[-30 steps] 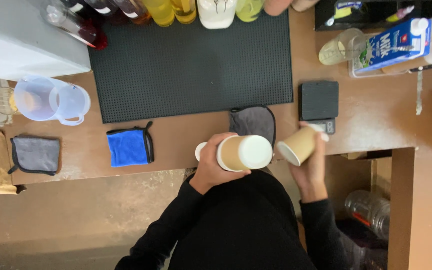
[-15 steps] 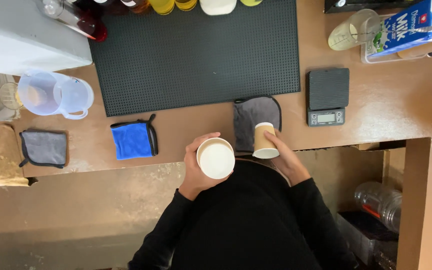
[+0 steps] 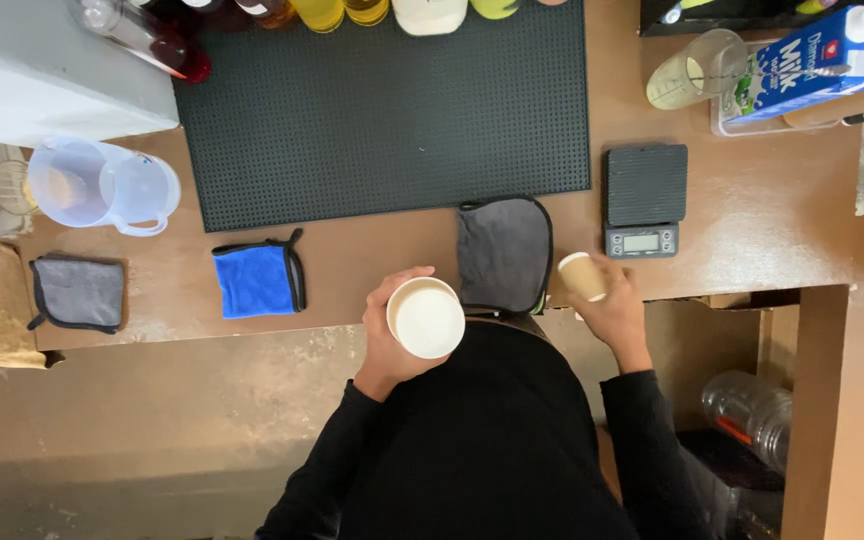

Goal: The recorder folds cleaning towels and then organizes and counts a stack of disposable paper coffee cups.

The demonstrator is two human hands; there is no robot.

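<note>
Right now, seen from the head camera, the person in black sleeves stands at the counter's front edge (image 3: 252, 335), low in the middle of the frame. The left hand (image 3: 392, 335) is closed around a white paper cup (image 3: 426, 318), mouth facing up toward the camera, held just off the counter's edge over the body. The right hand (image 3: 612, 305) is wrapped around a smaller tan paper cup (image 3: 582, 276), tipped on a slant, right of centre near the counter's lip and just below the small black scale (image 3: 644, 200). A grey cloth (image 3: 504, 254) lies between the two cups; a blue cloth (image 3: 257, 280) sits further left, and a clear jug (image 3: 102, 185) is at the left edge beside the dark bar mat (image 3: 382, 110).

As I judge it, the slanted tan cup could spill anything inside onto the counter or the scale if the tilt grows, and the white cup, held clear of the counter, would fall to the floor if that grip loosened.

I cannot tell whether either cup holds liquid; the white one's interior reads only as pale. The bottles (image 3: 342, 12) along the top are cut off, as is the carton (image 3: 817, 60) at upper right, and the right hand's fingers are mostly hidden behind its cup.
</note>
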